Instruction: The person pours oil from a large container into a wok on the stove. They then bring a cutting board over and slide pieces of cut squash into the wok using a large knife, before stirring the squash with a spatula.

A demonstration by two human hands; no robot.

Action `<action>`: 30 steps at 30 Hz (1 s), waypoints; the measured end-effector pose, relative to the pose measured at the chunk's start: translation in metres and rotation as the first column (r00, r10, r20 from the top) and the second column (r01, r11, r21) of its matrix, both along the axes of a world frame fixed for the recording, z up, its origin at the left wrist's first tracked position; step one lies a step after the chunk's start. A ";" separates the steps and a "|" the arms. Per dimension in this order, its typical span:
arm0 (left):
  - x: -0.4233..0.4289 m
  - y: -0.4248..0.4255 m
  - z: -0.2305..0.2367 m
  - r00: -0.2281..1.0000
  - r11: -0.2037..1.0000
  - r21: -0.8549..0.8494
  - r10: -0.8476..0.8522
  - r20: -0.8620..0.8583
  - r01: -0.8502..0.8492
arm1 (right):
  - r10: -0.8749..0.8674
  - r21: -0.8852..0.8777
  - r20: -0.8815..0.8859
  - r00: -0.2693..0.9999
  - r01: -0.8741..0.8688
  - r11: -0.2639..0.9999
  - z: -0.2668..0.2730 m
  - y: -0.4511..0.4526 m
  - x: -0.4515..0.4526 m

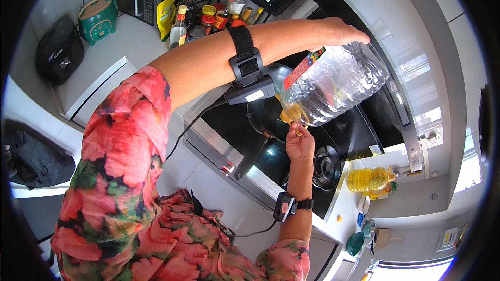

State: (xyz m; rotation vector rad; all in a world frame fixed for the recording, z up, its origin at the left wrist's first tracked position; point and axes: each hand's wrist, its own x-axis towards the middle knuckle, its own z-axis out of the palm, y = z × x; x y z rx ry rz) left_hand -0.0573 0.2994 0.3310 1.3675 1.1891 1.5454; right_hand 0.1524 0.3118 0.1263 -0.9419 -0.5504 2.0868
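A large clear plastic bottle point(336, 86) with a red label lies tilted over the stove, its yellow neck point(288, 115) pointing down toward a dark pan point(258, 115). My left hand point(340, 33) grips the bottle near its base, from above. Close below the neck, my right hand point(300, 142) pinches a small yellow plastic part point(298, 130); whether it is joined to the neck I cannot tell. The pan rests on the black glass hob point(226, 125), its dark handle point(254, 156) pointing toward me. The bottle and my left forearm hide part of the pan.
A gas burner point(326, 166) is right of my right wrist. On the right counter stand a bottle of yellow oil point(369, 179) and a green bowl point(354, 244). Seasoning bottles point(189, 11) crowd behind my left forearm. A cable point(191, 125) hangs from my left wrist device.
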 end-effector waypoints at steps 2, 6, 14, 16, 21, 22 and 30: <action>0.000 0.001 -0.001 1.000 1.000 -0.009 -0.008 -0.028 0.008 | -0.001 0.003 0.003 1.000 0.001 1.000 0.001 -0.001 0.000; -0.002 0.007 -0.004 0.998 0.999 -0.043 0.016 -0.054 -0.018 | -0.007 0.010 0.018 1.000 0.006 1.000 0.002 -0.002 0.000; 0.001 0.003 -0.003 0.998 0.999 -0.036 0.017 -0.061 -0.020 | -0.005 0.010 0.003 1.000 0.005 1.000 -0.005 0.002 0.006; 0.003 0.001 -0.002 0.998 0.999 -0.037 0.010 -0.059 -0.013 | -0.002 0.006 -0.003 1.000 0.002 1.000 -0.006 0.003 0.007; 0.005 -0.003 -0.001 0.995 0.999 -0.030 0.038 -0.096 -0.041 | 0.011 0.004 -0.013 1.000 -0.011 1.000 -0.006 -0.001 0.007; 0.006 -0.001 -0.002 0.995 0.999 -0.030 0.038 -0.097 -0.041 | 0.006 -0.004 -0.012 1.000 -0.006 1.000 -0.004 -0.002 0.005; -0.002 0.018 -0.009 0.993 0.995 -0.007 -0.099 -0.069 0.099 | 0.003 0.001 0.005 1.000 -0.003 1.000 -0.004 0.001 0.011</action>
